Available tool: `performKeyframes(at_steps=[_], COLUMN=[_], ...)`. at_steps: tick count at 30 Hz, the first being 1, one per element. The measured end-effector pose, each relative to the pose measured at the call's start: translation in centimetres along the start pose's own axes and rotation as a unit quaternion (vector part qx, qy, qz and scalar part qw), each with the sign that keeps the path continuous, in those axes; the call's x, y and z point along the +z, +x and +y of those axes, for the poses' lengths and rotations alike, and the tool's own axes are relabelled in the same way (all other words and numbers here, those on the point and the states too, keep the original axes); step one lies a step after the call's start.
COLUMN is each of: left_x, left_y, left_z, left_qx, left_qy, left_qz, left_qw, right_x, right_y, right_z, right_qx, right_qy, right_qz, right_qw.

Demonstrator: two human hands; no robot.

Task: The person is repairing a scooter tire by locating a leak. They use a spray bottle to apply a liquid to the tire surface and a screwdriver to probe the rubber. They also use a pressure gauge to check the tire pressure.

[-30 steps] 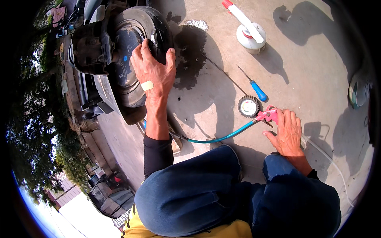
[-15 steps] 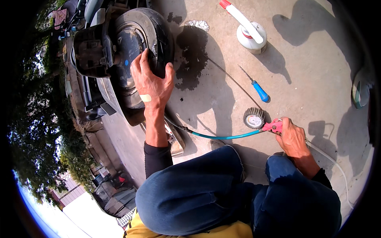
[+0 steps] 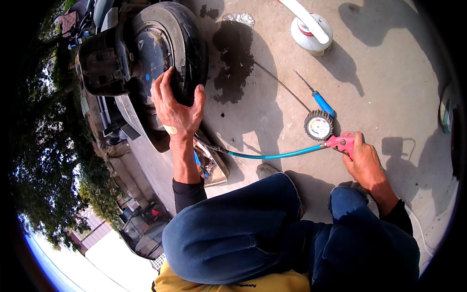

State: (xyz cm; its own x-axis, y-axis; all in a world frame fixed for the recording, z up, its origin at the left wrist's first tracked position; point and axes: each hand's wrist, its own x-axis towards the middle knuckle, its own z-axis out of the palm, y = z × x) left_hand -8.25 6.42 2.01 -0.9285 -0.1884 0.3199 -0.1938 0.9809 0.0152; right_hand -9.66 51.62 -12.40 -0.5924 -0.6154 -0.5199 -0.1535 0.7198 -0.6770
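A scooter's wheel with a black tyre (image 3: 197,63) stands at the upper left. My left hand (image 3: 177,109) lies against its near side, with fingers and thumb spread apart over the rim and tyre edge. In my right hand (image 3: 366,165), closed around its handle, is a pink tyre inflator gun (image 3: 342,143). A round dial gauge (image 3: 319,126) with a ribbed black rim faces up on it. From the gun a teal hose (image 3: 277,156) curves left toward the wheel. Its far end is hidden behind my left hand and wrist.
A blue-handled screwdriver (image 3: 324,104) and a thin metal rod (image 3: 282,85) lie on the concrete floor. Beyond them stands a white spray bottle (image 3: 311,41). An open tray of tools (image 3: 214,168) sits beside my left forearm. A dark wet patch (image 3: 233,61) spreads right of the tyre.
My right hand has lifted the inflator gun slightly, and the gauge dial has turned to face up more. The view has shifted a little. My left hand stays at the wheel.
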Motion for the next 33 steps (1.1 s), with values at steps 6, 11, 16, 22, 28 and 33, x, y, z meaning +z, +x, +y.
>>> performKeyframes(at_steps=[6, 11, 16, 22, 28, 33], left_x=[0.01, -0.05, 0.00, 0.02, 0.24, 0.31], left_y=[0.11, 0.10, 0.13, 0.15, 0.19, 0.24], left_z=[0.12, 0.05, 0.52, 0.49, 0.43, 0.49], left_qx=[0.000, -0.005, -0.013, -0.006, -0.002, -0.005], left_qy=[0.011, 0.019, 0.027, 0.041, 0.053, 0.060], left_qz=[0.006, 0.005, 0.000, -0.003, 0.001, 0.003], left_qw=[1.000, 1.000, 1.000, 0.999, 0.999, 0.998], right_x=[0.19, -0.02, 0.25, 0.40, 0.48, 0.51], right_y=[0.03, -0.01, -0.08, -0.07, -0.07, -0.05], right_z=[0.22, -0.13, 0.14, 0.06, 0.05, 0.16], right_qx=[0.001, -0.007, -0.023, -0.036, -0.033, -0.032], right_qy=[0.001, -0.008, -0.023, -0.036, -0.024, -0.022], right_qz=[-0.009, -0.010, -0.005, -0.004, -0.005, -0.011], right_qw=[1.000, 1.000, 0.999, 0.999, 0.999, 0.999])
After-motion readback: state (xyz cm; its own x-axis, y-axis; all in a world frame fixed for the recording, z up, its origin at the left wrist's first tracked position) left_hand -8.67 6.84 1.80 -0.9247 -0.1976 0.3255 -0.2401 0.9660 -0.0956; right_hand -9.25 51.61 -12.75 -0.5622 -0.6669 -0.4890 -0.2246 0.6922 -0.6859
